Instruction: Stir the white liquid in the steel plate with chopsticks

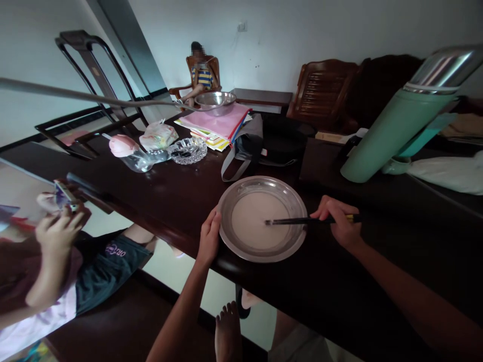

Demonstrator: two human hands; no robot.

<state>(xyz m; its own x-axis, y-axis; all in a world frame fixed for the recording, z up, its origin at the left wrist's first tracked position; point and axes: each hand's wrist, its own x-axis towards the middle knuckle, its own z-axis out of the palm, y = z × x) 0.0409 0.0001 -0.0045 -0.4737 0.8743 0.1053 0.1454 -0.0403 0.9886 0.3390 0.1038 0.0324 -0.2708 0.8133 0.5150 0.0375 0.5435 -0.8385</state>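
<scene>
Over the middle of the metal bowl [260, 257], your chopsticks [292, 221] lie almost level across the view, tips pointing left into the pale liquid [251, 211] and thicker ends pointing right, past your fist. Their long axis runs nearly side to side in front of you, the two sticks lying close together, and there are yellowish marks near the thick ends. Your right hand [344, 221] is closed around them just beyond the bowl's right rim, thumb and forefinger pinching the shafts and the other fingers curled in.

Your left hand [209, 236] grips the bowl's left rim, thumb against the edge; you can't tell how the fingers sit underneath. The bowl stands near your edge of the dark table [169, 188].

Just behind it is a black and grey bag [281, 138], with a glass ashtray [188, 151] and a pink folder [221, 122] to its left; a second metal bowl [216, 109] rests on the folder. A green flask [392, 133] stands to your right. On your left, another person's hand [60, 229] holds a phone [64, 193]; pink lettering on their dark shorts [113, 271] starts "OR", the rest unclear.
</scene>
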